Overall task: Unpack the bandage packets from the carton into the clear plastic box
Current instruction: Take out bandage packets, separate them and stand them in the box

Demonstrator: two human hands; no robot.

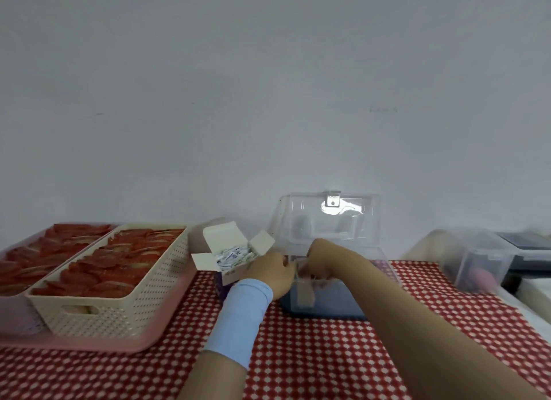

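Paper packets [235, 255] look light, floppy, best pinched edgewise; whether left hand [269, 270] or right hand [320, 258] holds any is blurred.

Desk cover: we note a red cloth [328, 355] with a white dot pattern across the desk.
Left side: cream perforated basket [119, 316] with a cut-out handle, filled with rows of red packets [119, 265].
Beneath it: pink tray [89, 344], its rim running under the basket's front; more red packets [44, 250] lie at its left.
Right side: clear lidless bin [477, 259] with a blurred pink object [483, 276] inside.
Far right: a dark flat item [524, 241], too blurred for us to identify.
Background: plain pale wall [268, 86].
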